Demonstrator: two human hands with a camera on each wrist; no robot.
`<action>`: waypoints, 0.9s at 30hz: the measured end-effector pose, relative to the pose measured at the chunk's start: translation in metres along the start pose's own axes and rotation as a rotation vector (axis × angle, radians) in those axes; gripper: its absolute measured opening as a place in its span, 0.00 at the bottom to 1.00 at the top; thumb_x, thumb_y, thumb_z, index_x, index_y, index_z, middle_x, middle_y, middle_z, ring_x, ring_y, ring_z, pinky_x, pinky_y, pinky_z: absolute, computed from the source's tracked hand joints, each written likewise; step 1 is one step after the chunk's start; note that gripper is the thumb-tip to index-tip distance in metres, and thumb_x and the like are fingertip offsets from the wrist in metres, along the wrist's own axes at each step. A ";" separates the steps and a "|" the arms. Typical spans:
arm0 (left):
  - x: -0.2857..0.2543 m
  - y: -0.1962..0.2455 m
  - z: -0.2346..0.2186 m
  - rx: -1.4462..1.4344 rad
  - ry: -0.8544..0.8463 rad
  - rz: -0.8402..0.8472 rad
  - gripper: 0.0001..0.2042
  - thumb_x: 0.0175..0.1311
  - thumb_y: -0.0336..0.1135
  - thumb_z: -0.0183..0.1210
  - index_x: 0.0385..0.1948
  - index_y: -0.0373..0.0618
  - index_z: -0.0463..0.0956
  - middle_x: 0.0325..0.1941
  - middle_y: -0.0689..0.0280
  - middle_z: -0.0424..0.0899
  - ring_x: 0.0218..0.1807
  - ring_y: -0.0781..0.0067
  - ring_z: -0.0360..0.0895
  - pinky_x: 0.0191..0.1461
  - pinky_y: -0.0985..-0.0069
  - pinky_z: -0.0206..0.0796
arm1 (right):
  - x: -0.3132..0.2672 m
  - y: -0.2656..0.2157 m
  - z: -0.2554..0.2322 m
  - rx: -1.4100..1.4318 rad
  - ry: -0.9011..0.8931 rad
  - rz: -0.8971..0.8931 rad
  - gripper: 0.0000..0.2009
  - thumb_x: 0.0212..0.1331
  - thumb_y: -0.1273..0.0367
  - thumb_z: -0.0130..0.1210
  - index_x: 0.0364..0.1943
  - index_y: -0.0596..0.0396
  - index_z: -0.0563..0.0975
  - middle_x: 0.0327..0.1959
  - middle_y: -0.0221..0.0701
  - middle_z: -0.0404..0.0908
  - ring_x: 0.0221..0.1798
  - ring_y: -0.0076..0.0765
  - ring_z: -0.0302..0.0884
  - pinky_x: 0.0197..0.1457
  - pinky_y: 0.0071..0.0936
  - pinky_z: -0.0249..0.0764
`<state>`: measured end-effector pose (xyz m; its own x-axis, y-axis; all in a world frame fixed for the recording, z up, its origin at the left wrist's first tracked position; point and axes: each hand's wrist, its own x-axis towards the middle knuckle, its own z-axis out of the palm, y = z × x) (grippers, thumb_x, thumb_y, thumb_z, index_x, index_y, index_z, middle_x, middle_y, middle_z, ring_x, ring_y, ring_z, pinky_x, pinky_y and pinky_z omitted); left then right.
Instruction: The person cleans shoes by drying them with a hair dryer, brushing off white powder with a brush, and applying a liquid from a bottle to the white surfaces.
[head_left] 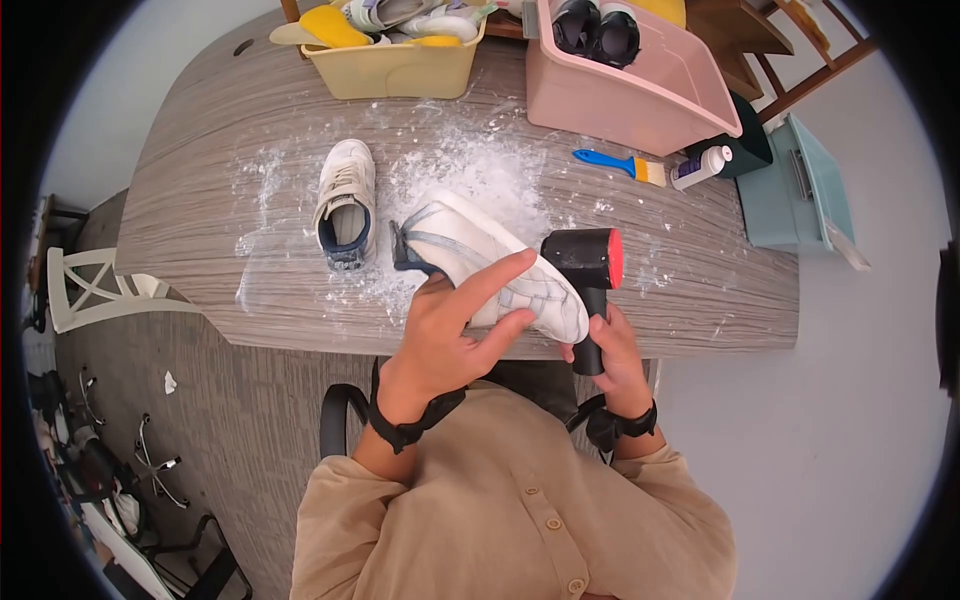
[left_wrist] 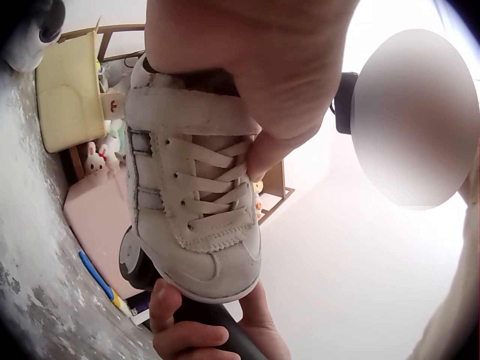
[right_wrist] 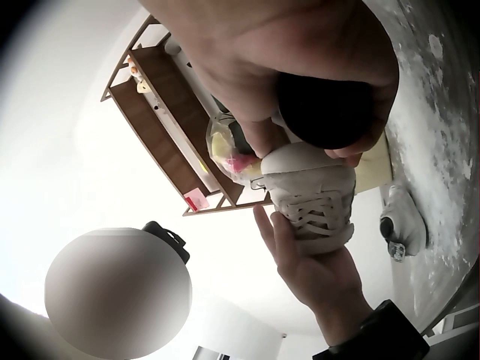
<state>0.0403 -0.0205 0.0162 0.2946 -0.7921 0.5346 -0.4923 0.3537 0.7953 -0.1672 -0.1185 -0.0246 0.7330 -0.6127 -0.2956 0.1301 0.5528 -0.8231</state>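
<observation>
At the far left of the bench, amid spilled white powder, we see a second white sneaker lying by itself, sole down. Moving right, our left hand holds the white sneaker lifted above the near edge of the bench, thumb curled against its side and the other fingers stretched along its upper; the laces and strap face us in the left wrist view. We judge the shoe light, with a soft upper and a stiffer sole, so taking it around the midfoot or heel should keep it steady; the dusty surface may be a little slippery. Further right, our right hand is wrapped around the handle of a black blower with a red face, its nozzle right by the toe. Beyond lie a blue brush and a small white bottle; its label is too small for us to read. We can read no brand on the shoe.
</observation>
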 end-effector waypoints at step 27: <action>0.004 0.018 -0.006 0.130 0.170 -0.107 0.15 0.46 0.23 0.66 0.39 0.39 0.79 0.37 0.58 0.84 0.36 0.72 0.80 0.41 0.79 0.68 | -0.042 0.001 -0.016 -0.702 -0.063 -0.426 0.24 0.56 0.66 0.49 0.55 0.68 0.67 0.37 0.39 0.79 0.32 0.28 0.76 0.33 0.24 0.71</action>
<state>0.0379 -0.0142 0.0346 0.4790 -0.7225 0.4986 -0.5490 0.1967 0.8124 -0.2090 -0.1013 -0.0211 0.7537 -0.6460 0.1209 -0.0270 -0.2143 -0.9764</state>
